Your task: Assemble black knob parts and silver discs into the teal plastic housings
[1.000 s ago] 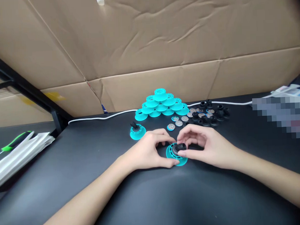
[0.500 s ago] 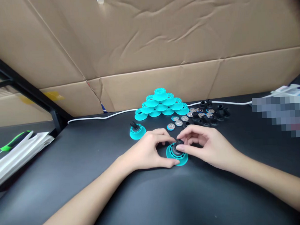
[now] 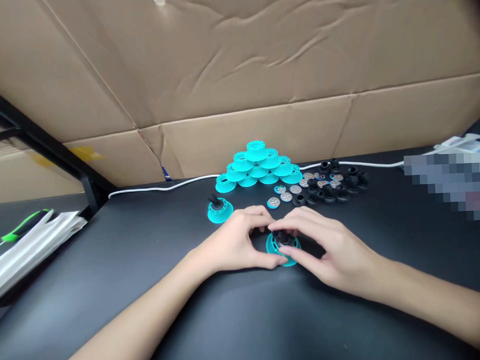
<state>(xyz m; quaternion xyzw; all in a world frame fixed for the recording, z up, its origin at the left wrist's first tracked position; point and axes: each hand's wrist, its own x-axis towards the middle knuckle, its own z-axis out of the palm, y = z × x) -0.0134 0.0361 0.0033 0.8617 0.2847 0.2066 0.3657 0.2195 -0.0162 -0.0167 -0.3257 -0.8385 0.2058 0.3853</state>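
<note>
On the black table, my left hand [image 3: 242, 241] grips the left side of a turquoise ring [image 3: 272, 245] between thumb and fingers. A black fitting [image 3: 283, 237] sits upright in the ring's centre. My right hand [image 3: 326, 245] has its thumb and fingertips closed around that fitting from the right. To the left stands another turquoise ring [image 3: 221, 213] with a black fitting [image 3: 215, 202] in it. Behind my hands are several stacked turquoise rings [image 3: 257, 154], several round metal discs [image 3: 286, 197] and several loose black fittings [image 3: 343, 192].
A white cable [image 3: 156, 189] runs along the back of the black table [image 3: 147, 247], below a cardboard wall [image 3: 235, 69]. At the left lie a green and black tool [image 3: 25, 225] and white sheets [image 3: 47, 241]. A blurred area covers the right side.
My right hand has shifted left and turned over the black fitting, its fingers now reaching across to the far side. My left hand and the turquoise ring have hardly moved.
</note>
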